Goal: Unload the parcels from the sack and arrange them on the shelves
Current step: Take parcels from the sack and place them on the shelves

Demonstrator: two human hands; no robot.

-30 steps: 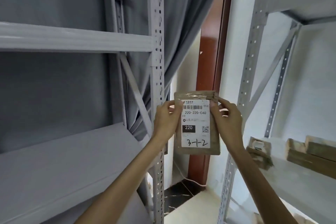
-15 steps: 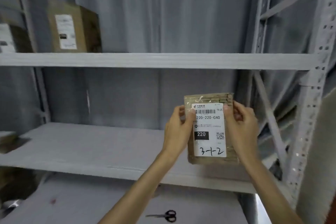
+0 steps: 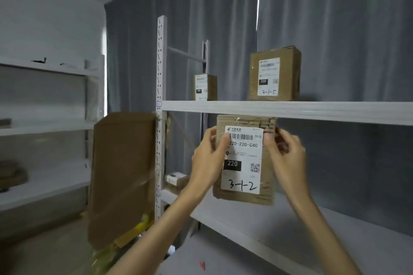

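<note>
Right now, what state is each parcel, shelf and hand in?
Flat parcel: upright, off the shelves, label 3-1-2 facing the camera.
Left hand: gripping its left edge.
Right hand: gripping its right edge.
Large box: upright on the upper shelf.
Small box: upright, same shelf.

At centre frame, the white label point(image 3: 243, 159) on the flat brown parcel point(image 3: 267, 194) reads "220-220-C40", "220" in a black box, and handwritten "3-1-2". On the box point(image 3: 275, 73) in the upper right, a label shows "220" and handwritten "3-1-5". The label on the smaller box point(image 3: 205, 87) is too blurred to read.
</note>
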